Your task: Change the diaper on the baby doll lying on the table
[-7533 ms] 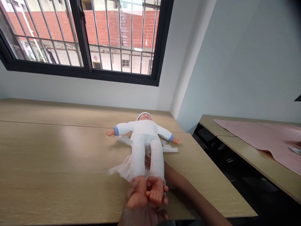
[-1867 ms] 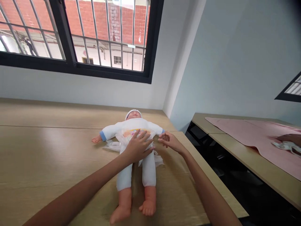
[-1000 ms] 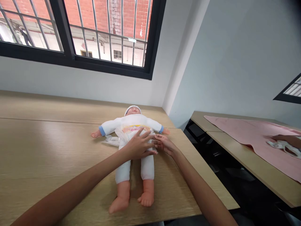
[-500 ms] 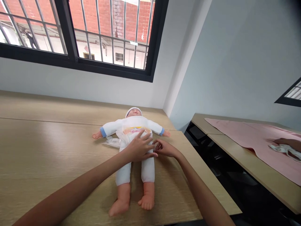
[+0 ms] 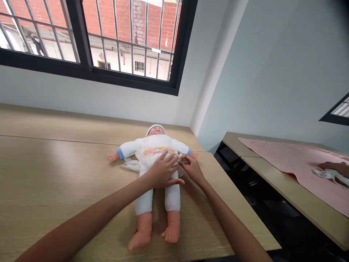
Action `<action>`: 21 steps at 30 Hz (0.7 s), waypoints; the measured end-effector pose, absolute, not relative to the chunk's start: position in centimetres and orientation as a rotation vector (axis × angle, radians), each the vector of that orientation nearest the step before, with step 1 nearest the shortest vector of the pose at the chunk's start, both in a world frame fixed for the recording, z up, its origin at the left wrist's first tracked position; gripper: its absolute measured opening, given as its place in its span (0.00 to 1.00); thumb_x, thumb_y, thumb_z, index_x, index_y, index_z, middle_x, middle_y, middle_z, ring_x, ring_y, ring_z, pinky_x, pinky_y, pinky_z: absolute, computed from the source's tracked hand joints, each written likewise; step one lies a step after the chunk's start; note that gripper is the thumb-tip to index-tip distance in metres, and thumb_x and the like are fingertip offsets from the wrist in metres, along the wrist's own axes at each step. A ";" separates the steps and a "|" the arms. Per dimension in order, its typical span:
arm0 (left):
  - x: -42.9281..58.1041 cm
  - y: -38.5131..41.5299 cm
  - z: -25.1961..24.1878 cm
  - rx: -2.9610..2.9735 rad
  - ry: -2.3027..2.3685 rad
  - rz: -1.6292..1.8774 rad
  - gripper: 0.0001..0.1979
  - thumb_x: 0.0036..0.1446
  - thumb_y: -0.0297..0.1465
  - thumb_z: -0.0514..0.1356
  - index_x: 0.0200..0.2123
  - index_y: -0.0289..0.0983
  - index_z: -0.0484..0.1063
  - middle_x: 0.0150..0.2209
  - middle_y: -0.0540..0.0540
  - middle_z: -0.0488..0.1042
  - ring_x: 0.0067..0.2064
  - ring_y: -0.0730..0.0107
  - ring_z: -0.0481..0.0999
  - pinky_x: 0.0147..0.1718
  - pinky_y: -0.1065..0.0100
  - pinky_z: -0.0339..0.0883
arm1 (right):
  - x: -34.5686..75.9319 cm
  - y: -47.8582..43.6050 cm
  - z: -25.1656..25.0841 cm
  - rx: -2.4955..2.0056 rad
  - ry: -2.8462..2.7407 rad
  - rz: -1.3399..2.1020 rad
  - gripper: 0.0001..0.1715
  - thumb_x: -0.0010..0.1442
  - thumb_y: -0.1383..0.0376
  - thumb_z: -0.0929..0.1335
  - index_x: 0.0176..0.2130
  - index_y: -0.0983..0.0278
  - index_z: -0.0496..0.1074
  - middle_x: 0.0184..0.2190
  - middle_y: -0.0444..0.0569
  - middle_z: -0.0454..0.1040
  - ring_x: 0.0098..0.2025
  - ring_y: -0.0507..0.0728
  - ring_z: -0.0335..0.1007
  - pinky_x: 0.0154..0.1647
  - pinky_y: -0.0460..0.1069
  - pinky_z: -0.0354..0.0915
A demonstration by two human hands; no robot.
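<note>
A baby doll (image 5: 144,200) in a white suit with blue cuffs and a white cap lies on its back on the wooden table (image 5: 68,171), arms spread, bare feet towards me. Round its waist is a diaper (image 5: 152,152) with a coloured print on the front; one side flap lies loose on the table at the left. My left hand (image 5: 163,171) rests spread over the diaper front, fingers apart. At the doll's hip on the right, my right hand (image 5: 191,168) pinches the edge of the diaper between thumb and fingers.
Across a dark gap on the right stands another table (image 5: 272,167) with a pink cloth (image 5: 286,156). Another person's hand (image 5: 335,166) holds a white cloth (image 5: 331,174) there. A barred window (image 5: 131,40) is in the wall behind the doll.
My right hand has moved up slightly along the doll's side, its fingers now pinching at the diaper's edge beside my left fingertips. My left hand has stayed almost in place.
</note>
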State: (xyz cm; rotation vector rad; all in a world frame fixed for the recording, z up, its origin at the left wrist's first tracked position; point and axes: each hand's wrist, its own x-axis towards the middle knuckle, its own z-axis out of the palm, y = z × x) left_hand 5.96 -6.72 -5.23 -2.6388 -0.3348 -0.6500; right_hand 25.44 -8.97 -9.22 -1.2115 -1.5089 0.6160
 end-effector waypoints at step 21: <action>6.8 -7.5 -5.4 -2.602 -0.467 -0.603 0.38 0.59 0.59 0.42 0.44 0.30 0.72 0.44 0.38 0.73 0.54 0.50 0.65 0.60 0.48 0.48 | 27.5 -11.0 -6.4 -1.384 -1.708 1.240 0.39 0.50 0.62 0.74 0.55 0.63 0.55 0.27 0.39 0.69 0.32 0.53 0.68 0.35 0.48 0.63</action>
